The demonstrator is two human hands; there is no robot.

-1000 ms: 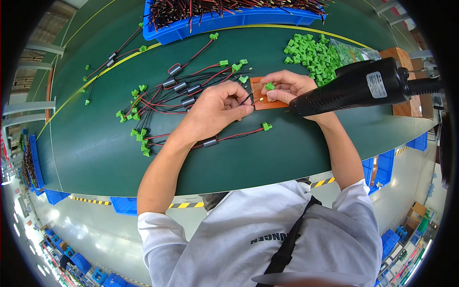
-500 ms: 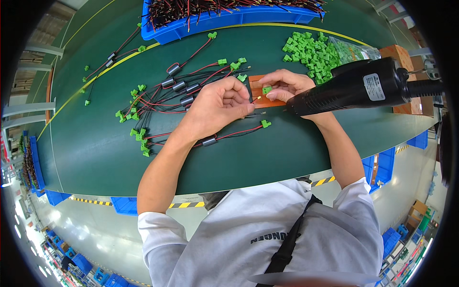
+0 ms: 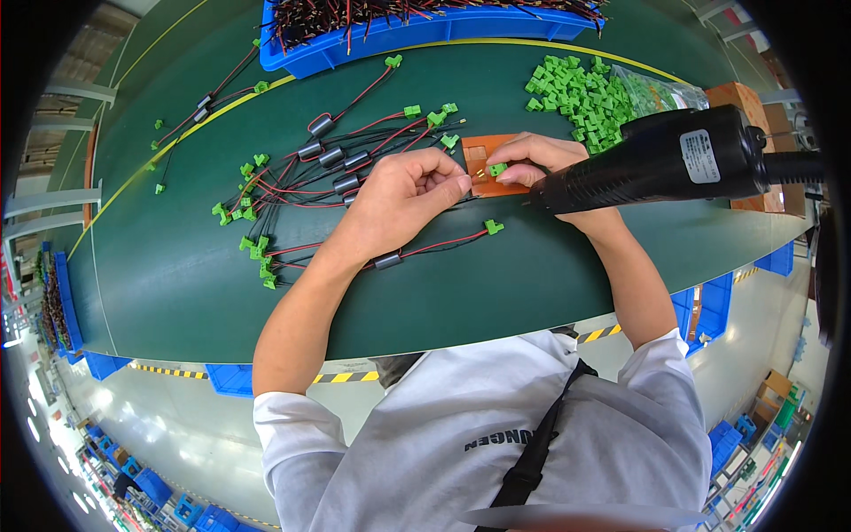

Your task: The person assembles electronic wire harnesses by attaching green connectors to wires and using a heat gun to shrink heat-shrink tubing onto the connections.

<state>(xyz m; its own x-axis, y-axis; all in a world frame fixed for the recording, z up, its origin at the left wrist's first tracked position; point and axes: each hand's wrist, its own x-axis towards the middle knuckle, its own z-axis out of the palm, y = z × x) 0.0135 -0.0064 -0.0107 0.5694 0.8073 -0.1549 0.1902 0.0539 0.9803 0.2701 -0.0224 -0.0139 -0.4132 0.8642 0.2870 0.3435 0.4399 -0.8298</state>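
Near frame centre, wire tips (image 3: 480,173) pinched in the left hand (image 3: 408,192) had risen level with the right hand's (image 3: 548,153) pinched green terminal block (image 3: 498,169), apparently lining up.

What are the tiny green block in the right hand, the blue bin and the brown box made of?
The green block looks like smooth, hard plastic: evenly coloured, crisp-edged. The blue bin seems moulded plastic too: slightly shiny, with ribbed walls. The brown box is probably cardboard: dull, with flat sides and straight edges.
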